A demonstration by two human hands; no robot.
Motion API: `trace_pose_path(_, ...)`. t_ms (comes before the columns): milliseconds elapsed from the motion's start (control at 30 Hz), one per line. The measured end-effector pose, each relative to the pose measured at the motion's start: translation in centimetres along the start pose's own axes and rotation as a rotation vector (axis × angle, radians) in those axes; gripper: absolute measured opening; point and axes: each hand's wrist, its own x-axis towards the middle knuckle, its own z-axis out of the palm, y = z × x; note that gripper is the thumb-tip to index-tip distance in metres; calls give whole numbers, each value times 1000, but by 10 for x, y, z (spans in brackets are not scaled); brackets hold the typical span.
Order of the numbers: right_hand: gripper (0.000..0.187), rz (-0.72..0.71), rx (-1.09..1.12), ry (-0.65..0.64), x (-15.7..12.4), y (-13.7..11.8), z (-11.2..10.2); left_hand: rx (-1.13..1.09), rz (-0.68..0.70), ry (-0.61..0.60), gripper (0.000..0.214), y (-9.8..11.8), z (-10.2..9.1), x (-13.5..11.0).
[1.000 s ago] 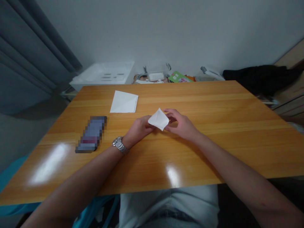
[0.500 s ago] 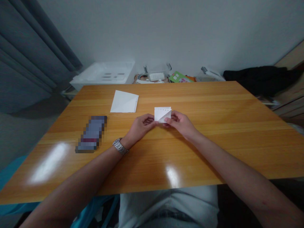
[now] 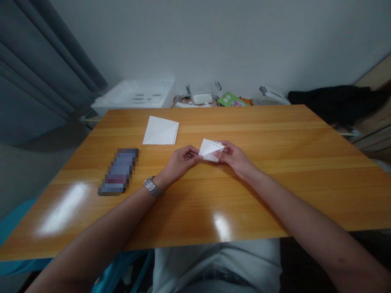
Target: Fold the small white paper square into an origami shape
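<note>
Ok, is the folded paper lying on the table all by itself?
No, the left hand and right hand both pinch the folded paper between them.

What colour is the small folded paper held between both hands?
The small folded paper is white, with punched holes along one edge; head view.

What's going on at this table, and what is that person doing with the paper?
A person seated at a wooden table holds a small folded piece of paper between both hands. The left hand, with a wristwatch on its wrist, pinches the paper's left corner. The right hand grips its right side. Farther back lies a flat white sheet, and a dark flat object lies to the left, both untouched.
</note>
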Motion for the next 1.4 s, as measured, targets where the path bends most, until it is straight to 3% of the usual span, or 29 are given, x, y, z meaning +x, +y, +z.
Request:
trace_pose_path(233,35,3,65,-32,1,7,-4,0,-3,27,29,-2,0,1)
trace_pose_path(467,40,6,40,9,0,4,1,60,-2,78,30,-7,-2,1)
trace_pose_path(800,43,46,9,-31,-2,0,3,73,1,99,30,-1,-1,0)
trace_pose_path(1000,41,26,-142,-84,-3,-1,0,128,24,76,28,2,-3,-1)
trace_pose_path(1233,39,37,-227,-166,-5,3,0,112,48,181,26,4,0,-1)
trace_pose_path(1400,34,-29,-303,-187,-5,9,0,83,78,200,26,5,2,0)
